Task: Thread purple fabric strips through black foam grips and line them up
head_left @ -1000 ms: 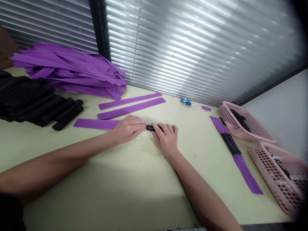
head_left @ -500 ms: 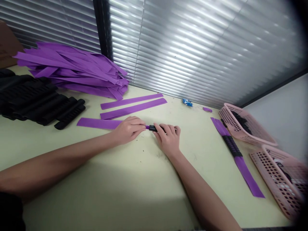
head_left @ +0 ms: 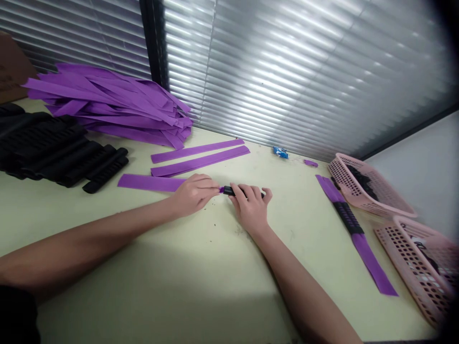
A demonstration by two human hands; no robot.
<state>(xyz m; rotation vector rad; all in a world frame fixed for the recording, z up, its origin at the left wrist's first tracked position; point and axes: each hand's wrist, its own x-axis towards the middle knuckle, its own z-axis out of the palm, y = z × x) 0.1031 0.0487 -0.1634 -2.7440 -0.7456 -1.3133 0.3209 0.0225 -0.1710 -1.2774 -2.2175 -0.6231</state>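
The left hand's (head_left: pixel 195 193) fingertips are pinched on a purple strip (head_left: pixel 221 190); just right of them, the black sleeve (head_left: pixel 227 190) lies lengthwise sideways (roughly in line), clamped in the right hand's (head_left: pixel 253 210) curled fingers.

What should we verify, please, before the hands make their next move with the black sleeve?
1. Right hand grips the black sleeve: ok.
2. Left hand pinches the purple strip near the sleeve: ok, purple shows at its fingertips.
3. Strip lies flat inside the sleeve: cannot tell, the inside is hidden.
4. Table between the arms free of specks: not ok, a few dark ones lie there.
5. Sleeved purple piece by the pink baskets apart from the hands: ok.
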